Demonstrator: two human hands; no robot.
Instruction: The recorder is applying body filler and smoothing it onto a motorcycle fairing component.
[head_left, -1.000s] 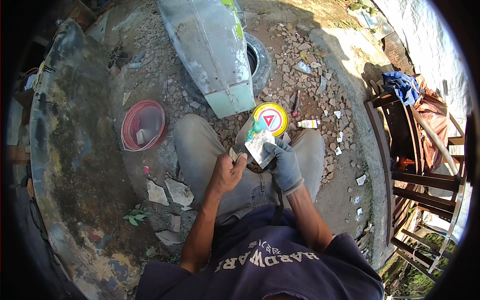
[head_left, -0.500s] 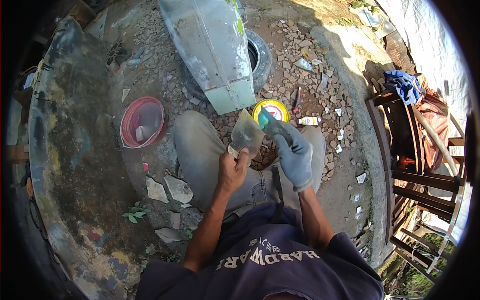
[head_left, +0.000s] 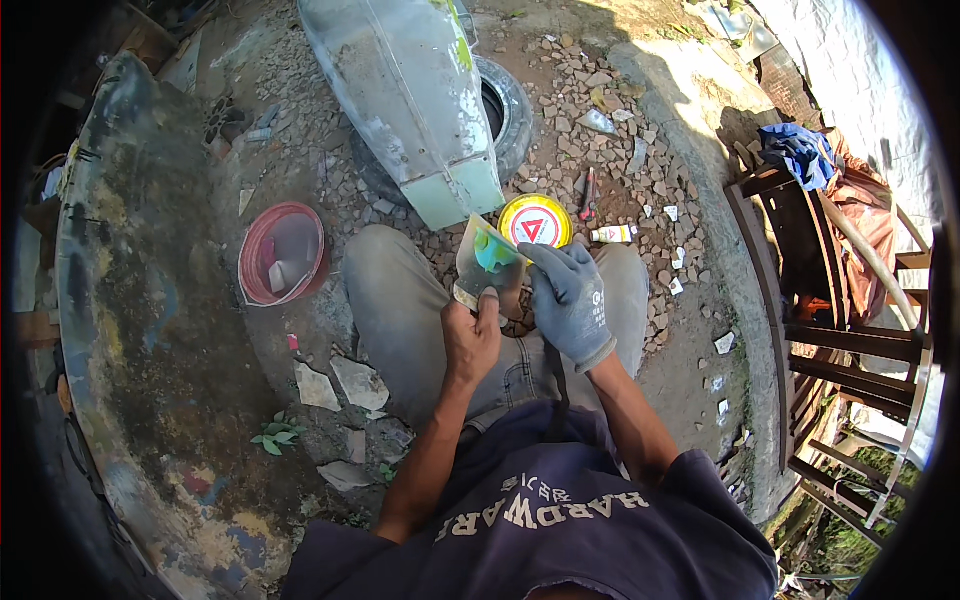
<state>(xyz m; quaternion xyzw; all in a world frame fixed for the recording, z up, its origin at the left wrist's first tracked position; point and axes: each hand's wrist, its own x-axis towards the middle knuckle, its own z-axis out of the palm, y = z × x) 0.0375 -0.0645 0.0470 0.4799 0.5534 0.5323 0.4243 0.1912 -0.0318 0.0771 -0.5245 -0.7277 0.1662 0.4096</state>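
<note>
Red basin on gravel far left. Bare left hand pinches lower edge of flat scraper smeared green, held over the knees. Gloved right hand fingers curled on scraper's right side. Round yellow tin just beyond. Dark wooden frame far right.

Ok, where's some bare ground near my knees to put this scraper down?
Barest: the dirt between the red bowl and your left knee, above the flat stone shards. The concrete strip right of the rubble looks open too. Crowded: ahead of your knees, with the yellow tin, small tube and stone rubble by the tyre.
</note>
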